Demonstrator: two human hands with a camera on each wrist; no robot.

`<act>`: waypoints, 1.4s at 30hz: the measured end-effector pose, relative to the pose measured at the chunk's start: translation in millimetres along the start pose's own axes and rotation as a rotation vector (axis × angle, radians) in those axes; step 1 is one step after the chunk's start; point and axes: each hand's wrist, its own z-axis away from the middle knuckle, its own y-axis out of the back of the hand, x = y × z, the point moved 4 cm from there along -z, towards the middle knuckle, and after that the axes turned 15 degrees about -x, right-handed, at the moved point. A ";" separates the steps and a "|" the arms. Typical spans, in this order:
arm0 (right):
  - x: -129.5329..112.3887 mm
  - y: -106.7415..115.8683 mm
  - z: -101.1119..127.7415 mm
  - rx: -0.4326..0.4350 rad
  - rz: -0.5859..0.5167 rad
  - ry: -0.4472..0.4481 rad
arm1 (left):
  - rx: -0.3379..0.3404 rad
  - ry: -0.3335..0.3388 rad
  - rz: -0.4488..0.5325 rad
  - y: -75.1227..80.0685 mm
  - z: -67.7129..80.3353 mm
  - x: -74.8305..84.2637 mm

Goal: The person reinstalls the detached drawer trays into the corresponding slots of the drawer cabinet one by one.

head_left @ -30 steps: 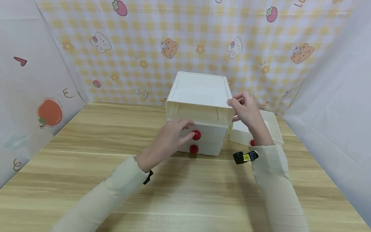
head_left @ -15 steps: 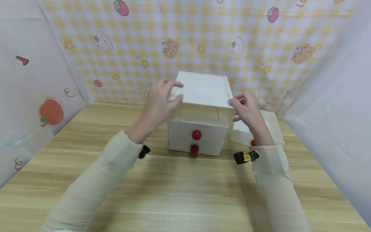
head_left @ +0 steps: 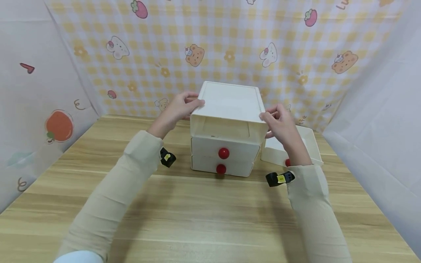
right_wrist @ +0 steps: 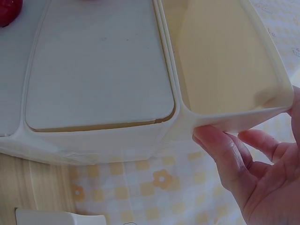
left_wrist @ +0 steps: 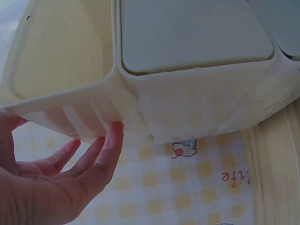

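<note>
You grip the open-fronted top shell [head_left: 231,100] by both sides, at the centre of the frame.
Nearest, your sleeves [head_left: 102,204] rise from the bottom edge over the wooden surface [head_left: 204,226]; beyond them, your left hand [head_left: 177,110] and right hand [head_left: 281,124] pinch the shell's front corners, thumbs on the top edge, fingers [left_wrist: 108,152] spread along the outer walls. The step in hand looks like steadying or adjusting this shell; the next move probably calls for equal pressure from both sides, keeping it square on the stack. The shell is off-white and smooth, with pale inner walls showing. Below it, two drawer fronts [head_left: 208,147] carry red knobs [head_left: 223,153]. A loose drawer [head_left: 275,155] sits at centre right; yellow-checked cloth [head_left: 230,33] hangs behind.
</note>
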 end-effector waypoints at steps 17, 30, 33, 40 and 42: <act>-2.0 -0.9 -2.1 0.000 0.012 -0.012 | 0.025 -0.057 0.052 0.1 -4.7 -10.7; -5.5 -2.9 -10.2 -0.003 -0.027 -0.037 | 0.059 -0.085 0.038 0.3 4.3 -11.5; -6.5 -4.2 -12.0 -0.009 -0.034 -0.043 | 0.073 -0.093 0.044 0.3 6.8 -12.6; -6.0 -7.2 -15.4 -0.018 -0.064 -0.061 | 0.087 -0.110 0.062 -2.9 13.4 -14.9; -6.0 -7.7 -16.1 -0.013 -0.080 -0.070 | 0.095 -0.110 0.064 -3.7 14.7 -15.6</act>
